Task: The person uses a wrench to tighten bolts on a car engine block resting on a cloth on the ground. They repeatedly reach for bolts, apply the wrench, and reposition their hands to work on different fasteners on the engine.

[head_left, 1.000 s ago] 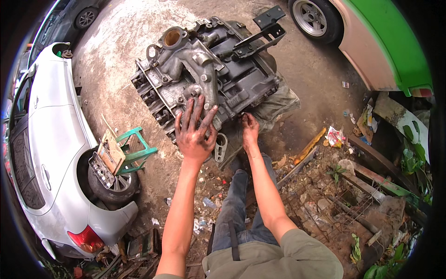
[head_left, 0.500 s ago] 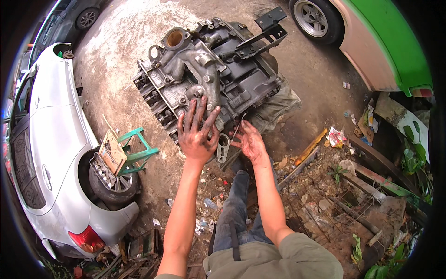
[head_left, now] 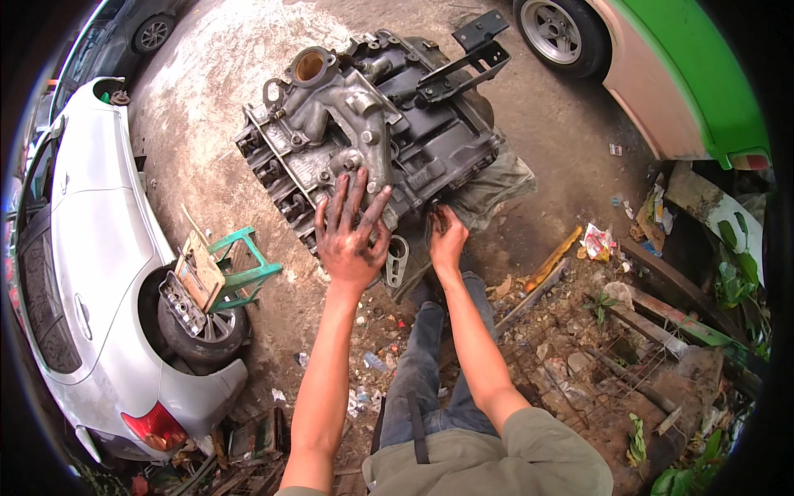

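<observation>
A greasy engine (head_left: 442, 149) stands on the ground in front of me, with a grey metal intake manifold (head_left: 364, 132) on its upper side. My left hand (head_left: 351, 236) rests on the manifold's near end, fingers spread and stretched out. My right hand (head_left: 447, 237) is closed at the engine's near edge, its fingertips pinched together against the dark side. Whatever lies between those fingertips is hidden. A slotted metal bracket (head_left: 398, 261) juts from the engine between my two hands. Crumpled grey cloth (head_left: 500, 194) lies under the engine's right side.
A silver car (head_left: 107, 248) is on the left, with a green plastic stool (head_left: 248, 264) and a metal part (head_left: 184, 304) near its wheel. A green and pink vehicle (head_left: 662, 74) stands at the upper right. Scrap wood (head_left: 662, 322), rubble and litter cover the lower right.
My right hand has moved up to the engine's edge, and its fingers have closed in. The thin metal piece seen at its fingers before no longer shows. My left hand stays put.
</observation>
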### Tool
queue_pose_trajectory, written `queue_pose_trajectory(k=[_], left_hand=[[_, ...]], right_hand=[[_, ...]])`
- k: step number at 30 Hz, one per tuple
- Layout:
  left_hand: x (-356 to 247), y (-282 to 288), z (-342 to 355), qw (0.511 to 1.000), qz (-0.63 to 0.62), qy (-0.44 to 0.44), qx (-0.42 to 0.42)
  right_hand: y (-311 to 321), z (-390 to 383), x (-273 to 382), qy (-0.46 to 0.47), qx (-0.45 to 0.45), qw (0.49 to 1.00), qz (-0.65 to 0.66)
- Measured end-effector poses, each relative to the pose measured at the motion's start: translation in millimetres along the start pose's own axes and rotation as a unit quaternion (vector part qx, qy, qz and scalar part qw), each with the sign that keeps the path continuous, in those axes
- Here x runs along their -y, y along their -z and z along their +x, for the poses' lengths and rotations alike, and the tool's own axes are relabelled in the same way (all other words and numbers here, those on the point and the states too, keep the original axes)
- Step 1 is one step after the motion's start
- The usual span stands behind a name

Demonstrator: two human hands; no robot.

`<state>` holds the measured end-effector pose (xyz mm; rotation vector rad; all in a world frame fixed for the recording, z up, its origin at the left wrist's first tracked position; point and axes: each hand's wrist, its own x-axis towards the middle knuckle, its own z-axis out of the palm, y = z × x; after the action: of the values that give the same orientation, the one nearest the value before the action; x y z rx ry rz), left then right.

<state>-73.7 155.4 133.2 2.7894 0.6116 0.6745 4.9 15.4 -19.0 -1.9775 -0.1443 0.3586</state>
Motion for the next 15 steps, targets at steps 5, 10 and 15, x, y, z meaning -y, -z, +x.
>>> queue_pose_trajectory(k=[5,10,15], left_hand=[[-0.2,1.7,0.0,1.0,0.004,-0.006,0.009],[-0.3,0.9,0.2,1.0,-0.002,0.003,0.008],[0.0,1.1,-0.1,1.0,-0.002,0.004,0.01]], right_hand=[[-6.3,2.0,-7.2,0.043,-0.036,0.998,0.02],[-4.9,5.2,-9.1,0.097,-0.052,0.994,-0.024],[-4.1,7.1,-5.0,0.085,-0.025,0.994,-0.059]])
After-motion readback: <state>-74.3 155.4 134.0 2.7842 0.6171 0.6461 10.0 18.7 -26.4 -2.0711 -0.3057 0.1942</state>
